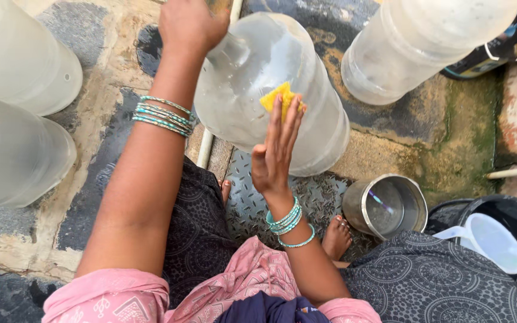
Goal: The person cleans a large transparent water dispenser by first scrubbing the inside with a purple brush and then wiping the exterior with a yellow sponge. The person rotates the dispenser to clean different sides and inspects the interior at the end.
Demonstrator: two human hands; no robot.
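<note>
Up at the top centre of the frame, the left hand (189, 24) clamps the neck of a big clear water jug (258, 72), tilted over the wet stone floor (390, 149). Right hand (277, 149) is spread flat, fingers pressing a yellow sponge (279, 96) against the jug's side. Lower right, a steel pot (384, 206) sits beside a bare foot (336, 236).

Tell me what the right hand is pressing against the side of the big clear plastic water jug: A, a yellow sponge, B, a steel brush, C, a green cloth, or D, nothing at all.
A: the right hand lies flat against the big clear plastic water jug with a yellow sponge under its fingers, while the left hand grips the jug's neck.
</note>
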